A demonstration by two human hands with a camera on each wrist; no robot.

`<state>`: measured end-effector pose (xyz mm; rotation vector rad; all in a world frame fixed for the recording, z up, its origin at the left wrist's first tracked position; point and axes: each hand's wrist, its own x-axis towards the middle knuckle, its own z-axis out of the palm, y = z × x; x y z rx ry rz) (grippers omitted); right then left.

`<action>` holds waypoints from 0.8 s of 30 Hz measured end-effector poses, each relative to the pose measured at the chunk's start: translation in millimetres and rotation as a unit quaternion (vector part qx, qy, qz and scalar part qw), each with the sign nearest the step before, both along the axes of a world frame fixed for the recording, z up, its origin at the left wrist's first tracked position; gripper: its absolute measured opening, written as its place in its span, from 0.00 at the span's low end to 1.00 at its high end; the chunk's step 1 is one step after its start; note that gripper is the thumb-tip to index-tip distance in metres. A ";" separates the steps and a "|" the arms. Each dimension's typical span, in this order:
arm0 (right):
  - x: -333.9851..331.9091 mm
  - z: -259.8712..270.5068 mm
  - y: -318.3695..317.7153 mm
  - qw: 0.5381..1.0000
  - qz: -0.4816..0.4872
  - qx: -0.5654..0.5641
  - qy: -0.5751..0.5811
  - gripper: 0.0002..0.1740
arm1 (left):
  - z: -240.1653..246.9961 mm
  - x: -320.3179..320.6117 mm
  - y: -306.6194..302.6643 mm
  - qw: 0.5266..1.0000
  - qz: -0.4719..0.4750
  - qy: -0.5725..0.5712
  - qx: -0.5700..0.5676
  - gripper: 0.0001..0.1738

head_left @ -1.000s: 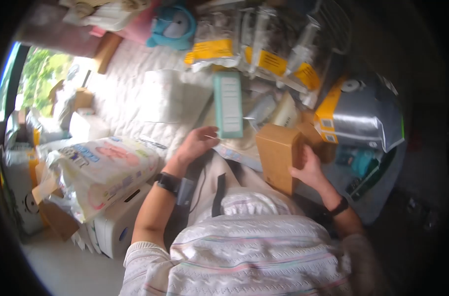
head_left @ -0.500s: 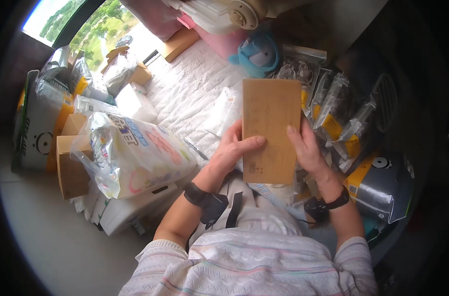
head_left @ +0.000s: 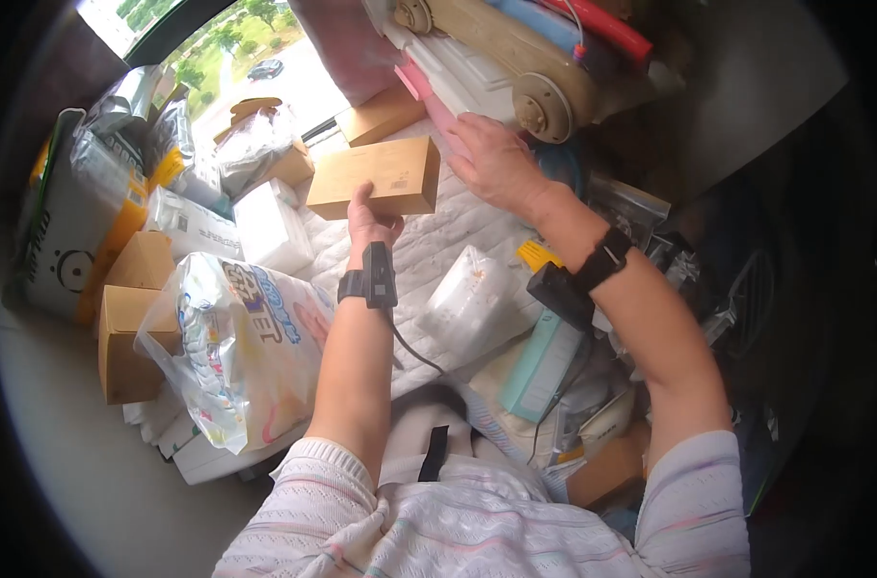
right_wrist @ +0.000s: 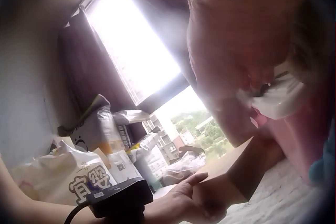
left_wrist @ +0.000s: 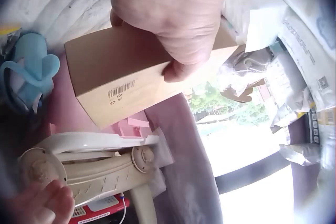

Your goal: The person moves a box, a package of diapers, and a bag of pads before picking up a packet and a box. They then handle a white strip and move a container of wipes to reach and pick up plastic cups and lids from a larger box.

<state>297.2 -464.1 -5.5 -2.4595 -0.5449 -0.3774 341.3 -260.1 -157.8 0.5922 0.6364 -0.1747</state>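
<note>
My left hand (head_left: 369,220) grips a plain brown cardboard box (head_left: 376,178) from below and holds it lying flat above the white quilted cover (head_left: 438,241). The left wrist view shows the same hand (left_wrist: 178,19) curled round that box (left_wrist: 121,85), whose end carries a barcode label. My right hand (head_left: 491,159) reaches past the box with fingers stretched out and touches a pink board (head_left: 429,96) under a cream toy with wheels (head_left: 544,91). In the right wrist view the right hand is a close blur, so its grip is unclear there.
A printed diaper pack (head_left: 246,337) and brown cartons (head_left: 130,328) stand at the left. A white wrapped pack (head_left: 472,299) and a teal box (head_left: 540,366) lie near my lap. Bags crowd the window (head_left: 255,39) side. A blue plush toy (left_wrist: 29,71) lies beside the pink board.
Both hands held the box upright before me. Now the left hand alone carries it forward, laid flat, and the right hand has let go and reached to the pink board.
</note>
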 end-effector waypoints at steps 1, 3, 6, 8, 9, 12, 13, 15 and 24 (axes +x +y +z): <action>17.3 -0.7 2.4 0.999 -0.010 -0.047 -0.001 0.20 | -4.5 11.2 -2.2 1.000 0.013 0.018 0.010 0.31; 47.7 -11.9 7.8 0.995 -0.021 -0.083 -0.042 0.18 | -11.6 32.5 -5.4 0.999 0.029 0.035 0.019 0.32; 88.6 -36.6 12.0 0.987 -0.058 -0.142 -0.055 0.15 | -25.0 66.9 -1.2 0.995 0.040 0.075 0.049 0.26; 111.4 -52.5 13.1 0.982 -0.080 -0.169 -0.029 0.14 | -40.9 94.1 2.9 0.993 0.029 0.081 0.076 0.30; 120.1 -59.4 12.7 0.978 -0.096 -0.186 -0.028 0.15 | -43.5 104.7 3.8 0.994 0.025 0.067 0.077 0.33; 134.0 -77.0 5.3 0.968 -0.108 -0.219 -0.056 0.17 | -50.5 140.6 0.3 0.993 0.044 0.061 0.092 0.31; 132.6 -77.9 5.9 0.963 -0.106 -0.233 -0.083 0.18 | -52.3 152.2 0.2 0.991 0.040 0.054 0.112 0.32; 130.4 -75.4 6.9 0.962 -0.100 -0.245 -0.068 0.19 | -59.1 176.6 -1.5 0.991 0.049 0.064 0.105 0.32; 133.1 -79.4 3.6 0.955 -0.081 -0.266 -0.105 0.21 | -93.4 256.7 -16.3 0.995 -0.034 -0.028 0.088 0.27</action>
